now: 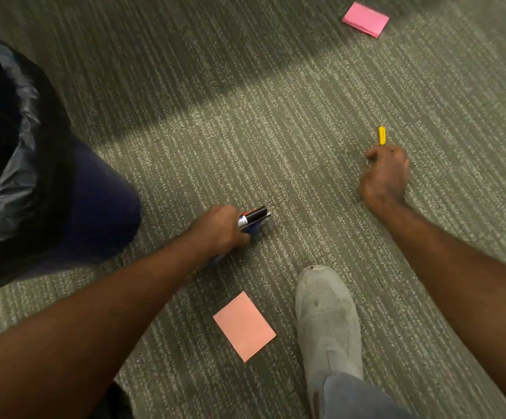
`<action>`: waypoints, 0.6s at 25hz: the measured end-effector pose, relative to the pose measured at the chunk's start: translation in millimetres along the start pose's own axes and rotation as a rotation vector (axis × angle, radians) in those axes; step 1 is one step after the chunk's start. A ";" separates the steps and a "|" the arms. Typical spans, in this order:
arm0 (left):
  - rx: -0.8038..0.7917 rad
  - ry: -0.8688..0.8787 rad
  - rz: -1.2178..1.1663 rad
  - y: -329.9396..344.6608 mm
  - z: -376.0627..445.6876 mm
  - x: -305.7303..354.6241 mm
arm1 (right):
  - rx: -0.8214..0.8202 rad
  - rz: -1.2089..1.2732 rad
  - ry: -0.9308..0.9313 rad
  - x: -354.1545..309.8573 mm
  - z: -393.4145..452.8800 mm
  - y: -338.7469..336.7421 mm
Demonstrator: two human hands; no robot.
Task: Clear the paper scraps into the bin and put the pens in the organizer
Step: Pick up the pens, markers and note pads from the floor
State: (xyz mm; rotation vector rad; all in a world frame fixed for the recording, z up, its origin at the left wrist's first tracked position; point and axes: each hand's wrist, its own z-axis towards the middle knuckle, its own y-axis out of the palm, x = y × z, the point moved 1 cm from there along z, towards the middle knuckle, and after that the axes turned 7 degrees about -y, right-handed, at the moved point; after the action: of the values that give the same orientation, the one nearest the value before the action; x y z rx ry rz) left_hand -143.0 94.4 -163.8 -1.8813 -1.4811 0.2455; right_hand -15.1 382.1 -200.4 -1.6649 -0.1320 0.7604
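Note:
Low over the carpet, my left hand (218, 229) is closed around a bundle of pens (253, 219); a black marker end and a blue one stick out to the right. My right hand (386, 176) is closed on a yellow pen (382, 135) whose cap end points away from me. A salmon paper scrap (244, 326) lies flat near my left forearm. A pink folded paper (365, 19) lies at the far right. The dark blue bin (94, 207) with a grey liner stands at the left. No organizer is in view.
My white shoe (327, 319) is planted on the carpet between the salmon scrap and my right arm. Grey striped carpet (245, 116) covers the whole floor. The bin's liner (19, 164) hangs over its rim at the left edge.

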 end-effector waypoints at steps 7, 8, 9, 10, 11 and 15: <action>0.099 0.006 -0.490 -23.8 7.0 30.4 | -0.113 0.380 0.126 -24.7 -23.1 -4.2; 0.097 -0.011 -0.576 -26.0 7.8 34.3 | -0.155 0.525 0.171 -35.4 -33.6 -3.2; 0.086 -0.027 -0.669 -28.3 8.9 38.8 | -0.203 0.681 0.218 -46.7 -45.4 -2.3; 0.083 -0.031 -0.762 -30.2 9.1 43.5 | -0.258 0.823 0.261 -59.5 -58.3 -2.5; 0.081 -0.038 -0.851 -30.7 9.4 47.2 | -0.316 0.934 0.294 -72.3 -71.6 -3.0; 0.037 -0.085 -1.126 -27.6 8.2 58.5 | -0.467 1.146 0.307 -114.5 -107.8 -8.7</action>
State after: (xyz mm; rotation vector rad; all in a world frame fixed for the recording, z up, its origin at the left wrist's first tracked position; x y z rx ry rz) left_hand -149.9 153.0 -136.2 -0.7788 -2.3051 -0.1861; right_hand -42.7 238.7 -141.4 -2.2499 1.0123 1.3514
